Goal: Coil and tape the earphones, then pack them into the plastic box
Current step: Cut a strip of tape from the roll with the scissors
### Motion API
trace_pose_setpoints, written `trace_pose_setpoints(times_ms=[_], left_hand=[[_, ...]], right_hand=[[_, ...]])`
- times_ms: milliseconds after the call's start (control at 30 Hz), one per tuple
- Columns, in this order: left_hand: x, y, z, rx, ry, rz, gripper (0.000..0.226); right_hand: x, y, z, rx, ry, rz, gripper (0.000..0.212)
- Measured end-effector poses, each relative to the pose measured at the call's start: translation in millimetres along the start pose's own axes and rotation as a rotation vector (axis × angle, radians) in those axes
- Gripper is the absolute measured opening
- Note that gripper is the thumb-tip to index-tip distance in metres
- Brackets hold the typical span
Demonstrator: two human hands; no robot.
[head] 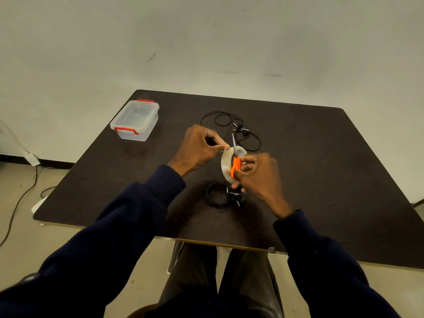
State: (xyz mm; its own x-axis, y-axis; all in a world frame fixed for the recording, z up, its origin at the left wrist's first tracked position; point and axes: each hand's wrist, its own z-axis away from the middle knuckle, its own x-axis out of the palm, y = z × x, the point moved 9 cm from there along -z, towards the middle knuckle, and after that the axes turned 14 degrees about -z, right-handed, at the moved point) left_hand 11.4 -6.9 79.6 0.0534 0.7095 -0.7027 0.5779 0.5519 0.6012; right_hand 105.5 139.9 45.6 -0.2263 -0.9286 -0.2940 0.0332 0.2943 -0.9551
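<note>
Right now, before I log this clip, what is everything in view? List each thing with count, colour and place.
table: one, dark brown, centre
plastic box: one, clear with red clips, lid on, far left corner of table
loose earphones: one set, black, uncoiled, beyond the hands
coiled earphones: one bundle, black, near the right hand
tape roll: one, clear, held upright between the hands
scissors: one pair, orange handles, blades at the tape
cables: dark, on floor, left
left hand: pinching the tape end
right hand: holding scissors and roll

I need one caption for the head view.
Right hand scissors cutting clear tape roll; left hand pulls its end.
</note>
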Motion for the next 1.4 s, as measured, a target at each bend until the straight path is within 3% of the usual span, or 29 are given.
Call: trace_pose_setpoints(times_ms=[300, 400, 500, 600, 767, 867, 1033, 1267, 1400], left_hand=[[4, -8, -5, -0.006, -0.104, 0.069, 0.009], [2, -11, -5, 0.02, -0.067, 0.08, 0.001], [-6, -2, -6, 0.054, -0.025, 0.127, 0.01], [-9, 4, -13, 0.038, -0.1, 0.219, 0.012], [1, -14, -22, -0.133, -0.307, 0.425, 0.011], [1, -17, -22, -0.121, -0.36, 0.404, 0.009], [-9, -13, -34, -0.063, -0.308, 0.322, 0.006], [-9, 15, -60, 0.014, -0.347, 0.104, 0.019], [-3, 23, -64, 0.035, -0.393, 0.104, 0.009]], right_hand=[[-21, -26, -5, -0.08, 0.075, 0.086, 0.02], [-19, -25, -9, -0.067, 0.081, 0.069, 0.021], [-21, -25, -15, -0.073, 0.124, 0.036, 0.012], [-22, -27, -25, -0.076, 0.152, 0.008, 0.009], [-16, -27, -28, -0.042, 0.083, -0.027, 0.012], [-14, -26, -25, -0.027, 0.037, -0.05, 0.014], [-11, -24, -25, 0.012, -0.021, -0.133, 0.016], [-11, -12, -23, 0.071, -0.033, -0.33, 0.023], [-11, -5, -21, 0.088, -0.063, -0.323, 0.026]])
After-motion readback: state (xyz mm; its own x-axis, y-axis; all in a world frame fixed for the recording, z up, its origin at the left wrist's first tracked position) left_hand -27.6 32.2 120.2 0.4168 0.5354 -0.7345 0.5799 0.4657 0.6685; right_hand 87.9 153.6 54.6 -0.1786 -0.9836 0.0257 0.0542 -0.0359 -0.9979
